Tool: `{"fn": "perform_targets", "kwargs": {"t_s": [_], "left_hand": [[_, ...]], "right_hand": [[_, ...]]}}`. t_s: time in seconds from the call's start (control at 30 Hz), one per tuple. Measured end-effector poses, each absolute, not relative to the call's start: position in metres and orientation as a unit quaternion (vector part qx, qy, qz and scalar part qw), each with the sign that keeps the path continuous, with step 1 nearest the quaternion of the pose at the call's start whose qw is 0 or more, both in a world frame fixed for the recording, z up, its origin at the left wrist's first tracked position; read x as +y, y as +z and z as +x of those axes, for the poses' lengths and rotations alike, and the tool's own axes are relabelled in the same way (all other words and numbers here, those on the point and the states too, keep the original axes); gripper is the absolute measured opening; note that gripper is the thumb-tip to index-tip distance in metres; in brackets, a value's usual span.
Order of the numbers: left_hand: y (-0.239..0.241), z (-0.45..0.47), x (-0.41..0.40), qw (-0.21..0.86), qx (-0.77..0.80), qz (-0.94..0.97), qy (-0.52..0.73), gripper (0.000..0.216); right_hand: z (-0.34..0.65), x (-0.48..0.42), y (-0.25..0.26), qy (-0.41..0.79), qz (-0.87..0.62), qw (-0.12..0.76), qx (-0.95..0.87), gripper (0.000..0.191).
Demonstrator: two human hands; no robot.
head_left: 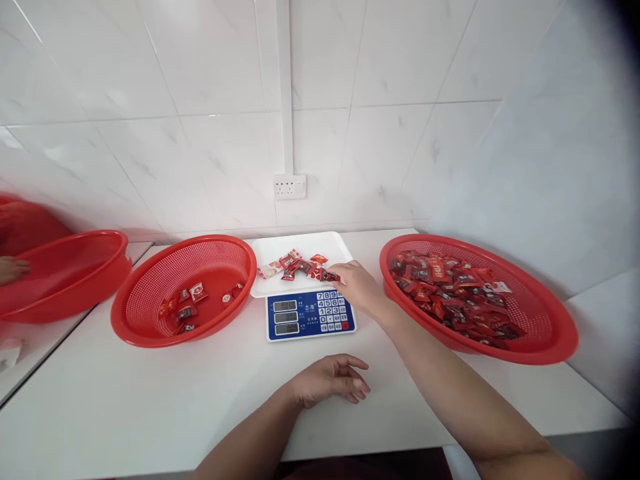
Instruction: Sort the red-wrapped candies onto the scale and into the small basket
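A blue and white weighing scale (310,313) stands at the middle of the white table, with a white tray (330,247) on top. Several red wrapped candies (300,265) lie on the tray. My right hand (357,283) reaches over the tray's right front corner, its fingers pinched on a dark red candy (330,275). My left hand (333,380) rests on the table in front of the scale, fingers loosely curled and holding nothing.
A red mesh basket (545,320) full of red candies sits on the right. Another red basket (145,293) with several candies sits on the left. A red basin (75,267) and another person's hand (13,269) are at the far left. A wall socket (290,187) is behind.
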State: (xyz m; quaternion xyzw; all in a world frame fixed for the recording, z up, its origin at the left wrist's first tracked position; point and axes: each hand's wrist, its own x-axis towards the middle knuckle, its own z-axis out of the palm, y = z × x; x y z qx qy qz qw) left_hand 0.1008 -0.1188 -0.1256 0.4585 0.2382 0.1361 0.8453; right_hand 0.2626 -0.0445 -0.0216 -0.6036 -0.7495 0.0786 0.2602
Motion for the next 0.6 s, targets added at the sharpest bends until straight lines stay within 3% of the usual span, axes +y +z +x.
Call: {"fn": "perform_targets", "kwargs": {"t_s": [0.3, 0.47, 0.6], "left_hand": [[-0.13, 0.104, -0.117, 0.851, 0.241, 0.447, 0.131, 0.064], [-0.131, 0.105, -0.117, 0.852, 0.241, 0.447, 0.129, 0.064], [-0.132, 0.104, -0.116, 0.85, 0.243, 0.447, 0.138, 0.061]], "right_hand": [[0.25, -0.017, -0.013, 0.058, -0.615, 0.134, -0.775, 0.035], [0.231, -0.011, -0.006, 0.071, -0.626, 0.227, -0.742, 0.026], [0.215, -0.007, 0.001, 0.097, -0.646, 0.268, -0.709, 0.031]]}}
